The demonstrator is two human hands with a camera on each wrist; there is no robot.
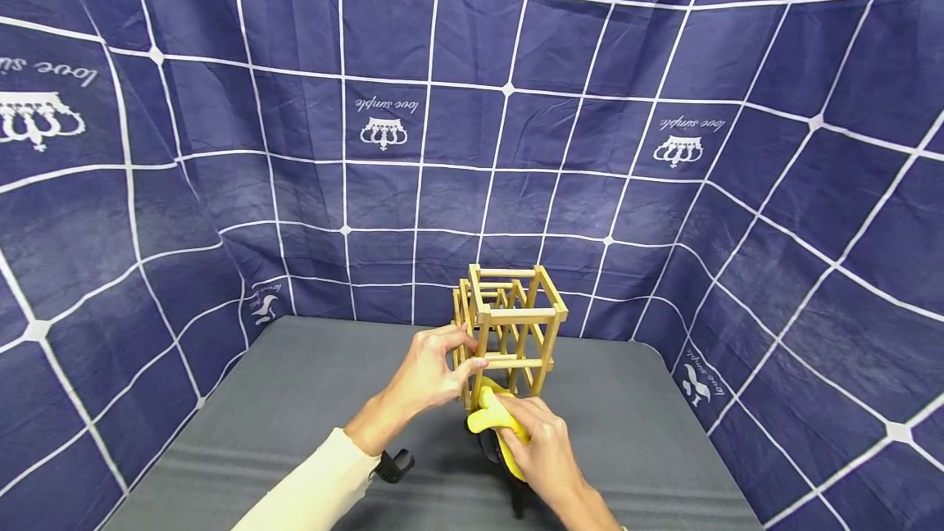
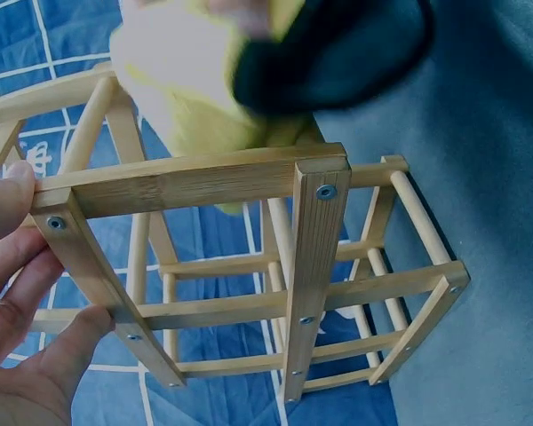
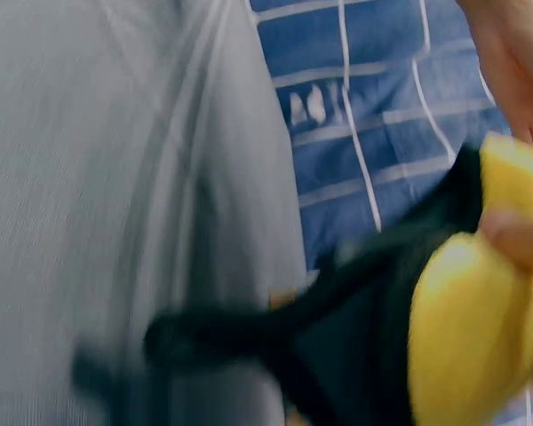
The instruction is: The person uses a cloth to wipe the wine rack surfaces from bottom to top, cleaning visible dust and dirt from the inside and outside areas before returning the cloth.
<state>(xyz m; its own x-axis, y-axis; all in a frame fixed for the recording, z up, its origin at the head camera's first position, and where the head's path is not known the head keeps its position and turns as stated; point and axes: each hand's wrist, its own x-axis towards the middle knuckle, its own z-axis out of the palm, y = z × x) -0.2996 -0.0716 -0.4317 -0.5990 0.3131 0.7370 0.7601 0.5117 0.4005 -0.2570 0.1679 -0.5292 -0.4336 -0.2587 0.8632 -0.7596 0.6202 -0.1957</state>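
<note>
A light wooden rack (image 1: 519,315) of slats and round bars stands on the grey surface, a little right of centre. My left hand (image 1: 424,371) grips its left side, fingers and thumb around a slat (image 2: 98,284) in the left wrist view. In my right hand (image 1: 544,441) is a soft yellow item (image 1: 492,415) with a black part and straps (image 3: 355,311); fingers and thumb pinch the yellow portion. It overlaps the rack's lower near end in the head view. Its exact kind I cannot tell; the black part is blurred in both wrist views.
A grey cloth surface (image 1: 317,400) lies under the rack. Behind it and at both sides hangs a blue curtain (image 1: 383,203) with white grid lines. A black band with a small device (image 1: 394,465) sits on the left wrist.
</note>
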